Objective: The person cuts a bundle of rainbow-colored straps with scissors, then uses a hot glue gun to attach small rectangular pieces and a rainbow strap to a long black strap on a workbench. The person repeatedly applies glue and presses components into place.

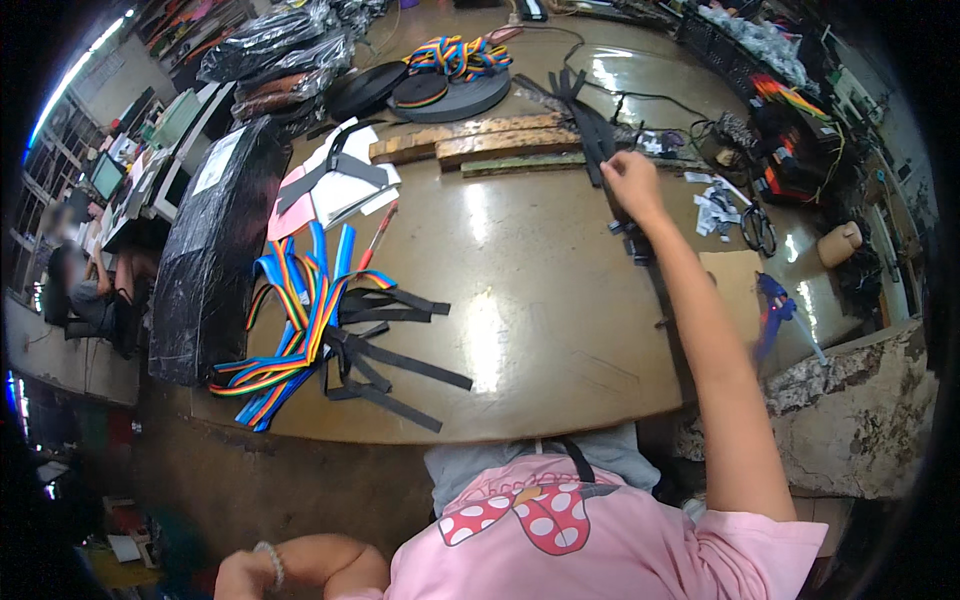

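My right hand (632, 184) reaches across to the far right of the table. Its fingers are closed in a pinch at a bundle of black webbing straps (592, 125), which lies over the end of the wooden bars. My left hand (240, 577) is low at the left, beside my body and off the table; a beaded bracelet is on that wrist and the fingers are hidden. Rainbow and blue ribbon straps (318, 310) lie in a loose heap at the table's left, with cut black straps (390, 365) spread beside them.
Wooden bars (510, 140) lie across the table below webbing rolls (460, 100). A black wrapped package (215, 250) stands left, near papers (345, 185) and a red pen (378, 235). At right are scissors (758, 230), a blue glue gun (773, 305) and cardboard (733, 285). Another person (88, 285) sits far left.
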Tool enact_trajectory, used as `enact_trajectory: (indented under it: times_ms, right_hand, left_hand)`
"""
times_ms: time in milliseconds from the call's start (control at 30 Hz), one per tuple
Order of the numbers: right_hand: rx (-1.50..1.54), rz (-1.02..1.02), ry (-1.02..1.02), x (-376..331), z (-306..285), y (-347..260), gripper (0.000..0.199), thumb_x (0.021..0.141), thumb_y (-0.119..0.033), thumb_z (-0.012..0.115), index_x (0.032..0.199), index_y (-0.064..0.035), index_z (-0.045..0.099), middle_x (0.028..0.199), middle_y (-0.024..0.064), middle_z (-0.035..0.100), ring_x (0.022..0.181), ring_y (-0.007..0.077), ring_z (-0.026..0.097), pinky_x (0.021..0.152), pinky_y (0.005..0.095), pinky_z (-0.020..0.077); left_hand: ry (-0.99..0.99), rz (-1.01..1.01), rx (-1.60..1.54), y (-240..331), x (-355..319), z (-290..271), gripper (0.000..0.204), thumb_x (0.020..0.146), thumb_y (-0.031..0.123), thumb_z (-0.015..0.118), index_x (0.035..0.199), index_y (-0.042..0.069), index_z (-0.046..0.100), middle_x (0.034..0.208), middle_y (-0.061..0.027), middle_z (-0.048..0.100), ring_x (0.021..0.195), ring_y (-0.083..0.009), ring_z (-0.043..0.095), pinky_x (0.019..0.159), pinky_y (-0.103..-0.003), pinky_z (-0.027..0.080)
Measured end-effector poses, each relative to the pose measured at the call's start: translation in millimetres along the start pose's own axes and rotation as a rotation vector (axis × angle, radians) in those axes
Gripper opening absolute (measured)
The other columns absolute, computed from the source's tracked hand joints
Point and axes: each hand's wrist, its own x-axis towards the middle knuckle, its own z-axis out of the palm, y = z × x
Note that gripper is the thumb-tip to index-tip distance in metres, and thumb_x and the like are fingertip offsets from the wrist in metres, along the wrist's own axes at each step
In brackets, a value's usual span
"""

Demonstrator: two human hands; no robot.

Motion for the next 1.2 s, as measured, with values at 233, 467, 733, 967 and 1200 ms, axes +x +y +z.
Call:
enact_trajectory:
  times_ms: [233, 467, 733, 967, 1200]
  right_hand:
    - [1.572, 0.623, -0.555, -72.3, -50.5, -90.5, 0.017, 0.093, -0.015, 0.069, 0.102, -0.0017, 0.064, 0.077, 0.0028, 0.065, 0.062, 0.0099, 0.062, 0.057, 0.022, 0.0531]
    - [1.4, 0.898, -0.894, -238.4, -90.8, -153.8, 0.019, 0.094, -0.014, 0.068, 0.102, 0.0008, 0.06, 0.086, 0.0089, 0.068, 0.071, 0.0164, 0.07, 0.059, 0.0254, 0.0571]
    - [1.386, 0.799, -1.482, -202.5, -82.3, -137.8, 0.042, 0.094, -0.027, 0.069, 0.124, 0.0011, 0.059, 0.083, 0.0018, 0.063, 0.056, 0.0044, 0.052, 0.046, 0.0198, 0.0391]
    - [1.143, 0.325, -1.204, -95.4, -27.6, -126.6, 0.026, 0.089, -0.017, 0.073, 0.106, 0.0008, 0.067, 0.085, 0.0026, 0.068, 0.07, 0.0089, 0.061, 0.065, 0.0243, 0.052]
    - [0.365, -0.292, -0.344, -63.7, 39.5, -116.8, 0.027, 0.085, -0.028, 0.073, 0.09, -0.0018, 0.065, 0.08, 0.0146, 0.064, 0.076, 0.0338, 0.061, 0.073, 0.0435, 0.0489]
  left_hand:
    - [0.837, -0.402, -0.917, -99.1, -79.5, 10.4, 0.019, 0.099, 0.026, 0.057, 0.094, 0.01, 0.067, 0.084, -0.0084, 0.064, 0.052, -0.0161, 0.055, 0.055, -0.026, 0.049]
    - [0.648, -1.711, 0.454, -198.7, -129.2, 80.3, 0.026, 0.096, 0.022, 0.067, 0.099, -0.004, 0.068, 0.085, -0.0029, 0.064, 0.065, -0.0062, 0.055, 0.055, -0.022, 0.043]
    - [0.792, -1.773, 0.149, -171.4, -111.2, 78.3, 0.02, 0.084, 0.015, 0.08, 0.083, -0.003, 0.071, 0.071, -0.0023, 0.068, 0.061, -0.0038, 0.06, 0.054, -0.021, 0.047]
    - [0.158, -1.527, 1.053, -161.3, -118.3, 90.2, 0.01, 0.078, 0.015, 0.079, 0.083, 0.009, 0.074, 0.079, -0.0041, 0.065, 0.075, -0.0211, 0.061, 0.068, -0.033, 0.046]
    - [0.038, -1.274, 1.171, -166.4, -141.2, 90.3, 0.022, 0.078, 0.021, 0.077, 0.097, 0.013, 0.072, 0.094, -0.002, 0.061, 0.095, -0.0242, 0.055, 0.084, -0.04, 0.04]
